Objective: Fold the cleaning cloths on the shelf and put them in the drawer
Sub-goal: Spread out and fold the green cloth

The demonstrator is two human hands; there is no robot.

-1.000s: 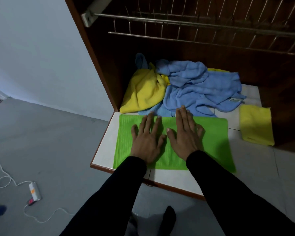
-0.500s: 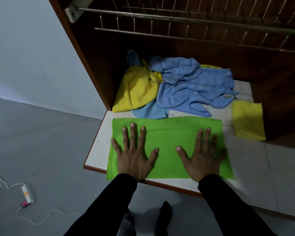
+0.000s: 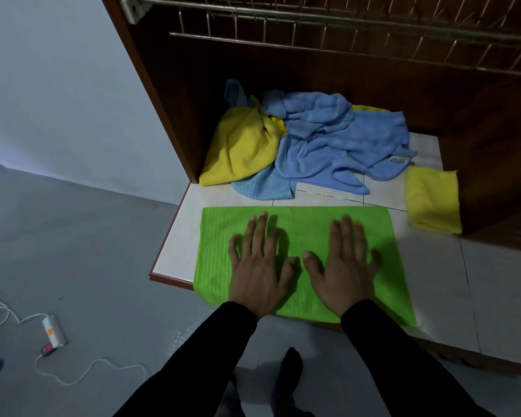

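While both hands, left hand (image 3: 260,266) and right hand (image 3: 342,263), press spread-fingered, green cloth (image 3: 307,227) overhangs shelf (image 3: 178,245) edge

Both hands are flat, palms down, fingers straight and spread, pointing to about 12 o'clock. Left hand (image 3: 260,266) sits at 9 o'clock of the right hand (image 3: 342,264), thumbs nearly meeting. Black sleeves on both arms.

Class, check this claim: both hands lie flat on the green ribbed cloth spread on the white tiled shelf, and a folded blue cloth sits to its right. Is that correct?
Not quite. The head view shows the folded cloth on the right is yellow, not blue. Both the left hand and right hand do lie flat on the green ribbed cloth on the white tiled shelf.
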